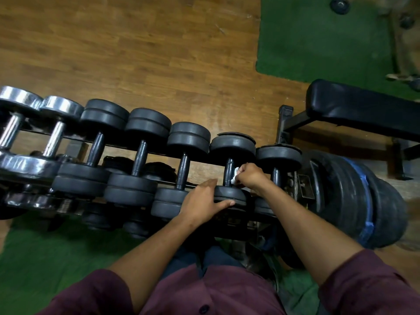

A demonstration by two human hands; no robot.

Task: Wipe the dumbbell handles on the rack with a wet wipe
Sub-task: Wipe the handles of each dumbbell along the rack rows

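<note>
Dumbbells sit in a row along the rack [229,165], chrome ones toward its left end, black ones running to its right end. Your right hand [250,175] is curled around a crumpled white wet wipe [235,175], pressing it against the handle of the second black dumbbell from the right end [228,172]. Your left hand [204,202] lies flat with straight fingers on that dumbbell's near head, at the rack's front edge, steadying it.

Risks, as a judgement: the wipe is bunched small, so it may touch only one side of the handle and leave the underside dirty. Your knuckles sit close to the neighbouring dumbbell [277,163]; a hard stroke could knock them against its head. If the steadying palm lifts, the round heads might roll on the rails.

No container shows here: no wipe packet or bin is visible. Stacked weight plates [354,198] stand just past the rack's right end, near a padded bench [363,110].
</note>
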